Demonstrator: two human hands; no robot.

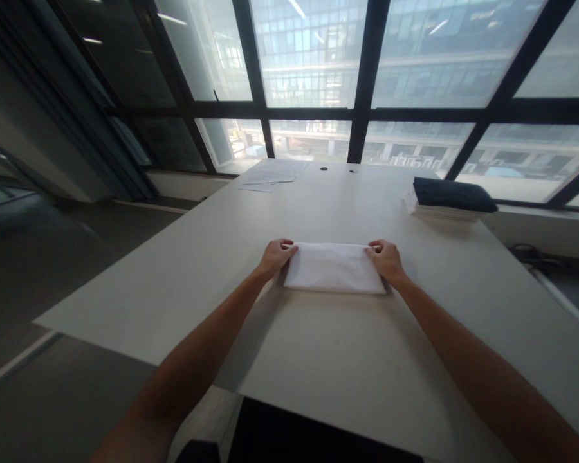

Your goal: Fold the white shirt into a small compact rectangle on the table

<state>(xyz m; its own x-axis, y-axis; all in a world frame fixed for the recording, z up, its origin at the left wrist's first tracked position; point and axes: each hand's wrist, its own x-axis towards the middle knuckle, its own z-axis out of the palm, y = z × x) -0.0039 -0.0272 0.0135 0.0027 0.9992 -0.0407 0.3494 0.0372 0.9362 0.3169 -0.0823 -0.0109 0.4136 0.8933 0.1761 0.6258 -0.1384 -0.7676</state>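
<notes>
A folded white cloth lies flat on the white table in front of me, its shape a neat rectangle. My left hand pinches its far left corner between thumb and fingers. At the far right corner, my right hand grips the cloth the same way. The cloth's near edge rests loose, facing me. Whether it is a garment or a plain piece of fabric I cannot tell.
Toward the back right stands a stack of folded cloths, dark on top and white below. Several paper sheets lie at the back left. Large windows rise behind the table. A curtain hangs at the left.
</notes>
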